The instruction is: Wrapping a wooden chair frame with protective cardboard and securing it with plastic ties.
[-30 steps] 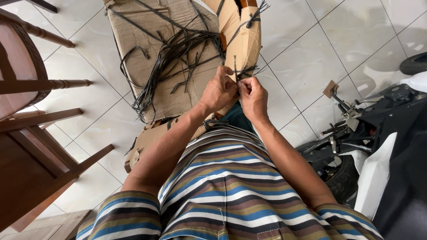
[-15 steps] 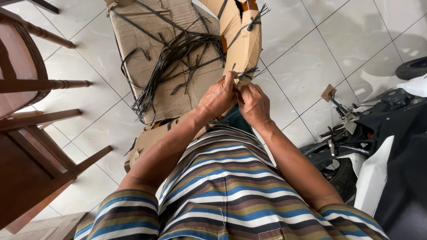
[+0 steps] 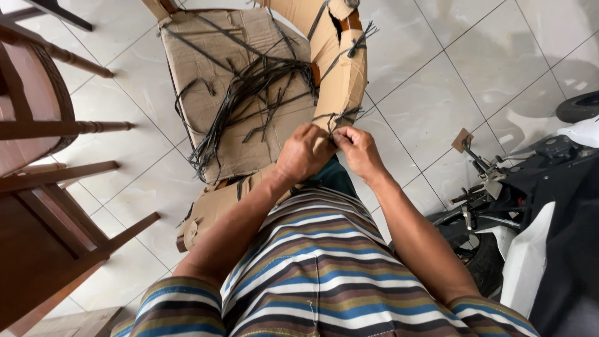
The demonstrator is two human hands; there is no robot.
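Note:
A chair wrapped in brown cardboard [image 3: 237,100] stands in front of me on the tiled floor. Several black plastic straps [image 3: 249,93] lie loose across its seat. The chair's cardboard-covered arm [image 3: 340,68] rises just beyond my hands, with black straps tied around it. My left hand [image 3: 304,153] and my right hand [image 3: 357,148] meet at the near end of that arm. Both pinch the frayed ends of a black strap [image 3: 337,118] between their fingertips. My striped shirt fills the bottom of the view.
Dark wooden chairs [image 3: 43,187] stand close on the left. A parked motorcycle [image 3: 524,200] with a black and white body crowds the right side. White floor tiles [image 3: 449,93] show between them.
The view has shifted slightly. My hands have stayed together at the strap ends on the chair arm, with small finger movements only.

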